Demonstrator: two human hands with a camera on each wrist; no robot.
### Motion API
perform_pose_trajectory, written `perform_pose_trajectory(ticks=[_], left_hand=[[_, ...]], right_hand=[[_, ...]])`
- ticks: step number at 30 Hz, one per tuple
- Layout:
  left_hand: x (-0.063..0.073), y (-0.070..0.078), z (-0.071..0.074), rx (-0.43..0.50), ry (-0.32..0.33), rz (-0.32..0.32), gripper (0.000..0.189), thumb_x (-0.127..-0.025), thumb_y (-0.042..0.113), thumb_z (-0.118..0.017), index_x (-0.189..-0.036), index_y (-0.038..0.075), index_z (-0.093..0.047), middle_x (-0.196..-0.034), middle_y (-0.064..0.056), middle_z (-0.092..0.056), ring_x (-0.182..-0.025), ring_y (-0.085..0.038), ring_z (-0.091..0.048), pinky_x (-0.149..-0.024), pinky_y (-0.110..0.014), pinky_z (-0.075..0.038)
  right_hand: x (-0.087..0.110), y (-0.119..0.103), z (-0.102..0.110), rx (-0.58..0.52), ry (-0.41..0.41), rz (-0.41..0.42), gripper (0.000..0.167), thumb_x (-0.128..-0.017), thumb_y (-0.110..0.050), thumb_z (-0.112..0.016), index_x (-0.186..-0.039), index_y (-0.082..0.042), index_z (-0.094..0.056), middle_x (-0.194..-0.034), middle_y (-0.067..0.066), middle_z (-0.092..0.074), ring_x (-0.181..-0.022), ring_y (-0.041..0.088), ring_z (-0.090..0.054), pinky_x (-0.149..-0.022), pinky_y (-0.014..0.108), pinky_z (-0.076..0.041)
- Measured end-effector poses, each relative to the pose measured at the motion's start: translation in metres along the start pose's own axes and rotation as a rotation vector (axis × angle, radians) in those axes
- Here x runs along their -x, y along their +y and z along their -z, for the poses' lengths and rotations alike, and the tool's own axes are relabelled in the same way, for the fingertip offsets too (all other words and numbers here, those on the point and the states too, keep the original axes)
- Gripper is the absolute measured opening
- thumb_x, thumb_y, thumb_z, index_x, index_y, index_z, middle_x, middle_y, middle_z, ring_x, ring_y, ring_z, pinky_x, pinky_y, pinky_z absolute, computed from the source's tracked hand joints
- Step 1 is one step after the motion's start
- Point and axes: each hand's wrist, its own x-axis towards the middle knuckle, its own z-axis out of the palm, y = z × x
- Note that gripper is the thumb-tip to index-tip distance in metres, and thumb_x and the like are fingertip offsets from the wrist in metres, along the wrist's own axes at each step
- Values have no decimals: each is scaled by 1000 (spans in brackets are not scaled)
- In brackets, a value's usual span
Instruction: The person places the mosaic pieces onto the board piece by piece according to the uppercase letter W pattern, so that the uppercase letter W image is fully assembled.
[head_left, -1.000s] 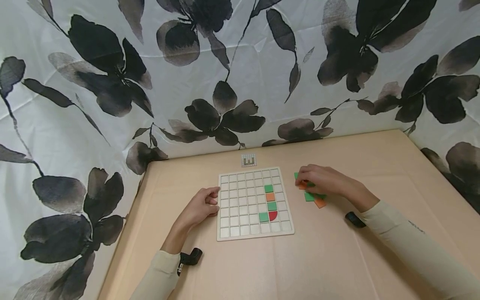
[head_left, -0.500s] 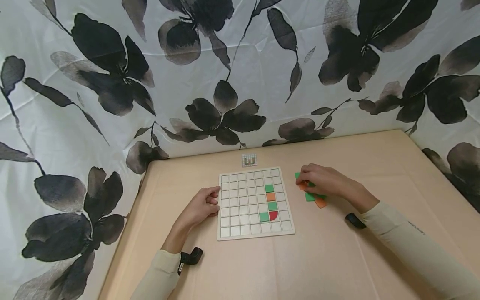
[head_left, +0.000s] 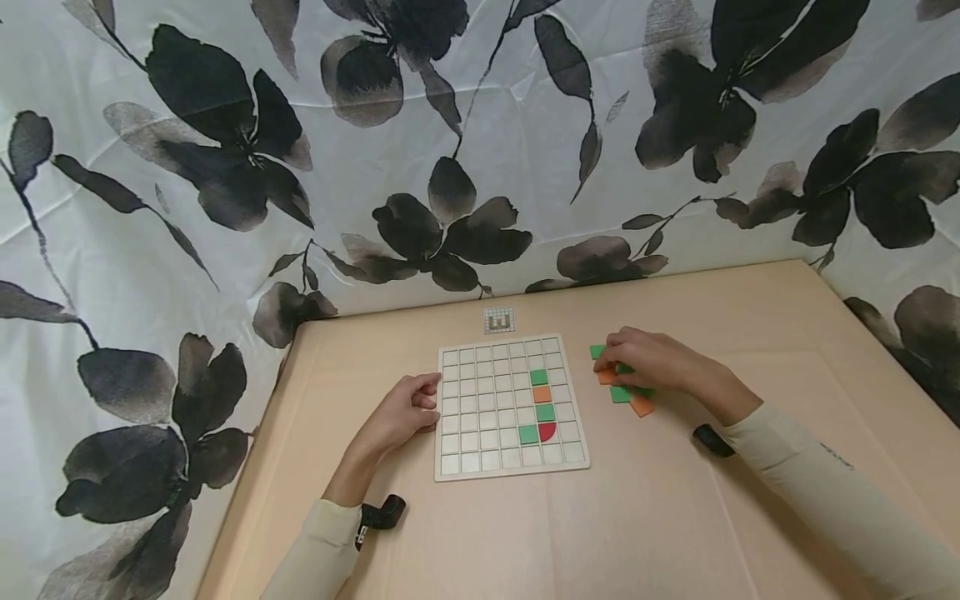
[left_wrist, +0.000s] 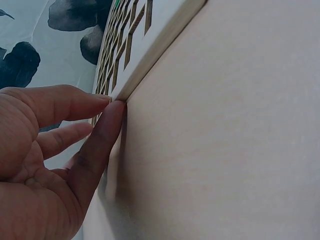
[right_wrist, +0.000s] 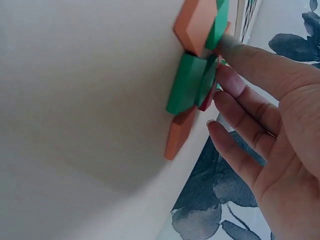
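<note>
A pale grid board [head_left: 480,417] lies on the table with green, orange and red tiles in some of its cells. My left hand [head_left: 402,412] is at the board's left edge; in the left wrist view its thumb and a finger pinch that edge. Off the board's right side, my right hand [head_left: 651,360] reaches over a loose pile of tiles, fingertips touching them. In the right wrist view its fingers are only slightly bent, beside a green tile [right_wrist: 186,84] and an orange tile [right_wrist: 196,25]. The fingertips partly hide several tiles, one of them dark red.
A small card with a grid pattern [head_left: 498,320] lies behind the board. The wooden table [head_left: 652,525] meets a white cloth with dark flowers [head_left: 450,233] at its back and sides. A black wrist camera [head_left: 384,512] sits on the left forearm.
My right hand has shifted very slightly to the right over the pile, showing a little more of an orange tile. The left hand and the tiles on the board stay the same.
</note>
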Motion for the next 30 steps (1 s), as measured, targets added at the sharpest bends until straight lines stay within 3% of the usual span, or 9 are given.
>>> perform_pose_trajectory(ticks=[5,13,22,30], left_hand=[[0,0,0,7,-6,-2,70,-86,-17,-65,-151,1,-45,-118,-14,-43,-97,-22,-46,-67,-28,-56],[0,0,0,9,-9,-2,70,-86,-17,-65,-151,1,-45,-119,-14,-43,-97,-22,-46,-67,-28,-56],[1,-1,-1,16,0,11,70,-86,-17,-65,-151,2,-46,-120,-13,-44,-99,-22,-47,-69,-28,-57],[1,1,0,3,-1,3,70,-86,-16,-65,-151,1,-45,-120,-14,-44,-99,-22,-46,-68,-28,-57]], right_hand=[[0,-2,-3,-25,9,-22,24,-85,-27,-84,-106,-17,-77,-94,-8,-63,-91,13,-54,-73,33,-52],[0,-3,-3,-48,2,-34,22,-85,-26,-84,-104,-17,-76,-95,-7,-63,-94,13,-55,-75,34,-53],[-1,-2,-4,-46,13,-40,17,-81,-29,-81,-92,-21,-71,-86,-10,-57,-83,8,-50,-66,28,-48],[-4,-4,-1,-118,6,-64,19,-83,-34,-80,-94,-24,-69,-85,-10,-59,-81,11,-56,-69,28,-49]])
